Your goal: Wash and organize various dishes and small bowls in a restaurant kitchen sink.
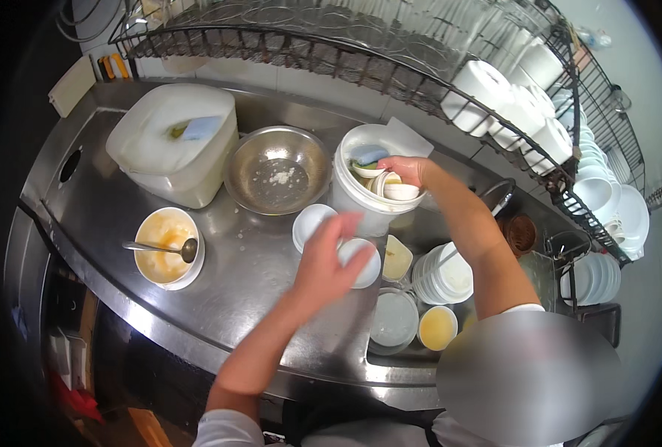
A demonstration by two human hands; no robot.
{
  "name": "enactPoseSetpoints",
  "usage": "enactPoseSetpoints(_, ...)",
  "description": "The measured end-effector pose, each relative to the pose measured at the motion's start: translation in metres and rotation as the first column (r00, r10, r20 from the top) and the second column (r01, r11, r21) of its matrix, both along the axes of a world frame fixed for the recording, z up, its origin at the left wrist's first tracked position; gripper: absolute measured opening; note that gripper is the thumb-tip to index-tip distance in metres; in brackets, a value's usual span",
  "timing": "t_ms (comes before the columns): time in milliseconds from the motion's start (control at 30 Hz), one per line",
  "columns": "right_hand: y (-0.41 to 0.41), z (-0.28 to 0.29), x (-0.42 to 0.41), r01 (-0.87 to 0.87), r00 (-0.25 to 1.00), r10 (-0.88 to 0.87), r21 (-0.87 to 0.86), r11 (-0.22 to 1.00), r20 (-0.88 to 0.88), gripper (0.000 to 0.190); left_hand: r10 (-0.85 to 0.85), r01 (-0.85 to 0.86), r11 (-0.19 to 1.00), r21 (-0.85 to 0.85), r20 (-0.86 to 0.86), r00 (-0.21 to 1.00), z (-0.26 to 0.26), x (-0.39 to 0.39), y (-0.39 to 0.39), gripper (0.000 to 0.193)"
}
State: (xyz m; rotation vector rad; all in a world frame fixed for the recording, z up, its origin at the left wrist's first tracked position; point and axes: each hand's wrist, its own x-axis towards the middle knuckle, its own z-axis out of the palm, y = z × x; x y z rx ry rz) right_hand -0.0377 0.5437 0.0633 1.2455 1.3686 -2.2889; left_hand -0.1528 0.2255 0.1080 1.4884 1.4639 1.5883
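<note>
My right hand (406,169) reaches into a white plastic bucket (359,215) on the steel counter. Its fingertips touch a small white bowl (369,172) and a blue and green sponge (369,154); whether they grip either one is hidden. Several small white bowls (401,192) crowd the bucket beneath that hand. With fingers apart and nothing held, my left hand (328,257) hovers over the counter. Behind its fingers are two round white dishes, one farther back (310,222) and one nearer me (363,267).
A steel basin (278,176) stands beside a tub of suds (169,131) bearing another sponge (200,128). Left lies a soiled bowl (160,268) with a spoon (188,250). The sink holds stacked white dishes (456,271) and a yellow-filled cup (438,328). A wire rack (336,47) overhangs the back.
</note>
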Motion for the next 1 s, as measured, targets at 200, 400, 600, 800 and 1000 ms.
enactPoseSetpoints(200,-0.004,0.011,0.024,-0.064,0.991,0.079,0.136,0.989,-0.106,0.033,-0.002,-0.061,0.988,-0.144,-0.404,0.915,0.041,0.023,0.116,0.049)
enactPoseSetpoints(400,-0.032,0.038,0.003,-0.128,0.984,0.171,0.441,0.888,-0.059,0.037,-0.078,-0.081,0.913,-0.4,-0.367,0.927,0.021,0.044,0.139,0.068)
enactPoseSetpoints(600,-0.027,0.035,-0.001,0.327,0.933,-0.321,0.01,0.945,-0.165,0.038,0.197,-0.286,0.925,-0.251,-0.325,0.925,0.0,0.059,0.156,0.069)
enactPoseSetpoints(800,-0.051,0.055,0.002,0.609,0.687,-0.639,-0.207,0.766,-0.346,0.037,0.352,-0.341,0.917,-0.206,0.019,0.936,0.021,0.059,0.164,0.069)
enactPoseSetpoints(1000,-0.054,0.075,-0.005,0.684,0.549,-0.668,-0.189,0.704,-0.503,0.036,0.081,-0.104,0.994,-0.02,0.786,0.613,-0.011,0.03,0.171,0.044)
